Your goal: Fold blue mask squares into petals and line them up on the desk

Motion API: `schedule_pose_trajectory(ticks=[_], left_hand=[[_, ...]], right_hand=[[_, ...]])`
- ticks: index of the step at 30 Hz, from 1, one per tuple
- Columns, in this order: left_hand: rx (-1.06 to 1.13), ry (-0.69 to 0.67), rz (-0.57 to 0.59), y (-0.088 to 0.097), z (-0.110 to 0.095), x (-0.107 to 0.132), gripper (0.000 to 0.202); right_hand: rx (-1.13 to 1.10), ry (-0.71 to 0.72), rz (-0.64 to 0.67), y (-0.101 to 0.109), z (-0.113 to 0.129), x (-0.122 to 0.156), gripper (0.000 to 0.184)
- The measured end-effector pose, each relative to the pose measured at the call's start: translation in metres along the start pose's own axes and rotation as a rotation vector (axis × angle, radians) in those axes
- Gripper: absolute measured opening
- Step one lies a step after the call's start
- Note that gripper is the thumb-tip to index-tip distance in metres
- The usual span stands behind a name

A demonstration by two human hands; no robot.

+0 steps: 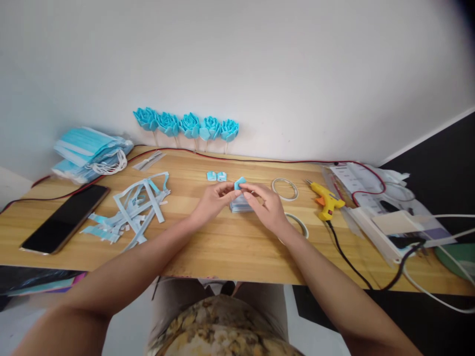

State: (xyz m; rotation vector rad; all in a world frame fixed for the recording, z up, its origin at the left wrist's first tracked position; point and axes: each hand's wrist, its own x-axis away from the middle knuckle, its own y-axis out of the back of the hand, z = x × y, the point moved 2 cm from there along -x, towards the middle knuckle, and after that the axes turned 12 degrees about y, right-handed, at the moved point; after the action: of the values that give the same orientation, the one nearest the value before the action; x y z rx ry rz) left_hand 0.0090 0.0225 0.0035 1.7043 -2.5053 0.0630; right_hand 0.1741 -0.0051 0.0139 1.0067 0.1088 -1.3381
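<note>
Both left hand [215, 199] and right hand [264, 200] pinch a blue piece [239, 183] between fingers, near a stack [240, 205] that a low or slipping knuckle could knock askew.

A black phone [66, 217] lies left; right, apparently a power strip [374, 236].

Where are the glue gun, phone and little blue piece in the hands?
Glue gun [328, 195]: head view, on its yellow body.
Phone [67, 218]: head view, on its dark screen.
Blue piece [238, 183]: head view, its upper part.
</note>
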Motion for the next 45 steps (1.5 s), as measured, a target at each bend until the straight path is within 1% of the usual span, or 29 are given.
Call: schedule_pose_trajectory(ticks=[2,5,7,9,11,13,14,16,19,22,24,26,27,29,32,34,36,38,40,42,45], left_hand=[[0.014,0.031,-0.033,0.003,0.002,-0.003,0.034],[-0.010,0.028,-0.160,0.016,0.001,-0.008,0.030],[-0.021,0.003,-0.286,0.031,-0.003,-0.013,0.028],[-0.006,-0.009,-0.378,0.048,-0.008,-0.018,0.023],[0.016,0.005,-0.429,0.063,-0.013,-0.024,0.024],[-0.009,0.005,-0.459,0.077,-0.016,-0.029,0.033],[-0.052,-0.002,-0.458,0.082,-0.016,-0.031,0.041],[-0.210,-0.001,-0.464,0.091,-0.014,-0.035,0.051],[-0.541,0.054,-0.505,0.102,-0.005,-0.039,0.051],[-0.788,0.110,-0.497,0.110,0.005,-0.039,0.047],[-0.964,0.086,-0.536,0.112,0.006,-0.037,0.044],[-1.147,-0.012,-0.574,0.109,0.002,-0.035,0.041],[-1.218,-0.064,-0.568,0.106,0.000,-0.035,0.039],[-1.297,-0.111,-0.505,0.099,-0.003,-0.035,0.036],[-1.324,-0.102,-0.403,0.089,-0.003,-0.038,0.033],[-1.336,-0.099,-0.369,0.088,-0.002,-0.039,0.030],[-1.355,-0.086,-0.373,0.091,-0.002,-0.040,0.029],[-1.377,-0.074,-0.415,0.095,-0.002,-0.040,0.030],[-1.392,-0.091,-0.459,0.096,-0.005,-0.039,0.032],[-1.395,-0.138,-0.462,0.090,-0.008,-0.040,0.032],[-1.403,-0.193,-0.391,0.074,-0.010,-0.044,0.028]], right_hand=[[0.002,0.002,0.013,0.002,0.001,0.000,0.025],[0.007,-0.036,-0.065,0.007,-0.003,0.000,0.025],[-0.002,-0.071,-0.143,0.010,-0.007,-0.001,0.025],[-0.024,-0.099,-0.198,0.013,-0.012,-0.001,0.025],[-0.038,-0.109,-0.220,0.014,-0.015,-0.002,0.025],[-0.052,-0.105,-0.227,0.014,-0.016,-0.002,0.025],[-0.058,-0.102,-0.228,0.014,-0.017,-0.002,0.025],[-0.069,-0.093,-0.234,0.014,-0.016,-0.002,0.025],[-0.056,-0.073,-0.241,0.015,-0.015,-0.003,0.025],[-0.036,-0.053,-0.245,0.017,-0.015,-0.004,0.025],[-0.029,-0.044,-0.250,0.018,-0.015,-0.005,0.025],[-0.019,-0.038,-0.250,0.019,-0.015,-0.005,0.025],[-0.012,-0.036,-0.248,0.019,-0.015,-0.005,0.025],[0.000,-0.030,-0.236,0.018,-0.014,-0.005,0.025],[0.016,-0.020,-0.209,0.017,-0.014,-0.005,0.025],[0.027,-0.016,-0.203,0.017,-0.015,-0.005,0.025],[0.035,-0.013,-0.206,0.017,-0.016,-0.005,0.025],[0.035,-0.009,-0.210,0.017,-0.017,-0.005,0.025],[0.037,-0.004,-0.212,0.017,-0.016,-0.005,0.025],[0.046,0.003,-0.209,0.017,-0.016,-0.006,0.025],[0.052,0.020,-0.206,0.018,-0.015,-0.006,0.024]])
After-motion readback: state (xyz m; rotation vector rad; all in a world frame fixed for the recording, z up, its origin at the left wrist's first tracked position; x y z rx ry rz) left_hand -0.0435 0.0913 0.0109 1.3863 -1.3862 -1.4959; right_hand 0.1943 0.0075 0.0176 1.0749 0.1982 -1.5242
